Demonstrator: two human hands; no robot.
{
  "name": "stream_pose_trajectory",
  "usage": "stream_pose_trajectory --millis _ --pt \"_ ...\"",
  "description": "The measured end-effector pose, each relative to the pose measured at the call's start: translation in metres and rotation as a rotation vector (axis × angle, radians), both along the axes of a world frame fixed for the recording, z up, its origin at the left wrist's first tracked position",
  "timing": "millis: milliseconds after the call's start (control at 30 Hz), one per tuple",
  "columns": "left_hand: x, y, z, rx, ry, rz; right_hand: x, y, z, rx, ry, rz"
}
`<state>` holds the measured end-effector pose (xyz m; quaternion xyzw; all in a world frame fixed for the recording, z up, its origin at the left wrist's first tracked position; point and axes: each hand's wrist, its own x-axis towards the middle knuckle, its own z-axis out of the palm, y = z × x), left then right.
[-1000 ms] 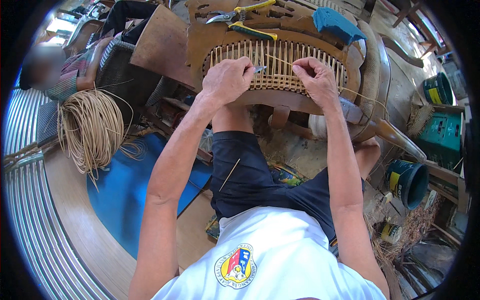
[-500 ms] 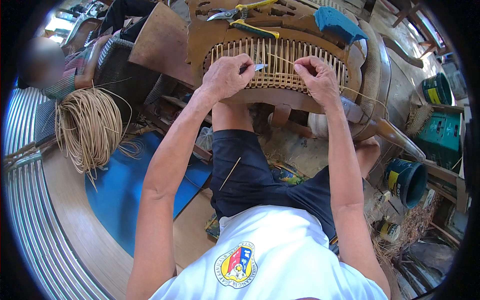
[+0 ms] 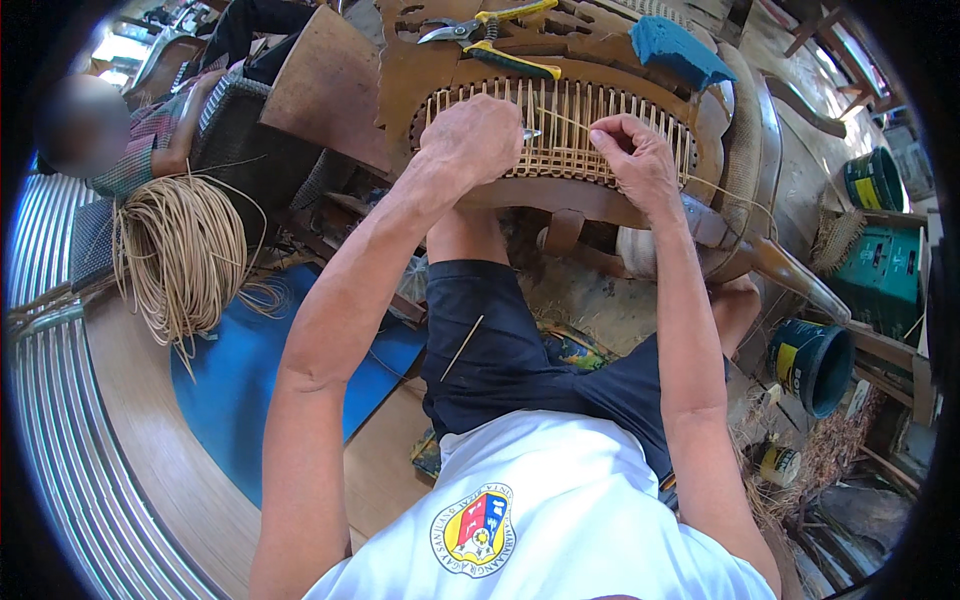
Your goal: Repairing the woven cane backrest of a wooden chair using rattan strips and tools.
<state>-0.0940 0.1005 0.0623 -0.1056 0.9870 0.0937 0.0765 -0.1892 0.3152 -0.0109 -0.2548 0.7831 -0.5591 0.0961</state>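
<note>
My left hand (image 3: 470, 140) is closed over the left part of a cane panel (image 3: 570, 160), knuckles up. From its fingers a small knife (image 3: 532, 134) shows its blade, pointing right; the handle is hidden in the fist. My right hand (image 3: 640, 160) pinches a thin cane strand (image 3: 568, 118) between thumb and fingertips. That strand slants up and left across the upright canes, and a length also trails to the right. The panel sits in a carved wooden frame (image 3: 540, 194). Its lower rows are woven crosswise, while the upper part shows mostly upright canes.
Yellow-handled pruning shears (image 3: 488, 42) and a blue foam piece (image 3: 682, 52) lie on the frame's far side. A cane coil (image 3: 180, 262) stands left, beside a blue mat (image 3: 235, 420). Dark buckets (image 3: 825, 370) are at right. Another person's arm (image 3: 185, 130) shows far left.
My left hand has turned and shifted slightly right and up, covering more of the knife. My right hand keeps its pinch in nearly the same place.
</note>
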Motion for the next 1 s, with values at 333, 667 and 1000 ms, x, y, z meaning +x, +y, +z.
stream_pose_trajectory --millis 333,667,1000 --pt "0.007 -0.022 -0.035 0.384 0.381 -0.138 0.017 -0.015 0.011 0.043 0.176 -0.068" --pt "0.018 -0.005 -0.040 0.273 0.336 -0.035 0.032 -0.016 0.012 0.117 0.334 -0.159" --pt "0.006 -0.023 -0.035 0.273 0.361 -0.062 0.018 -0.048 0.011 0.100 0.396 -0.139"
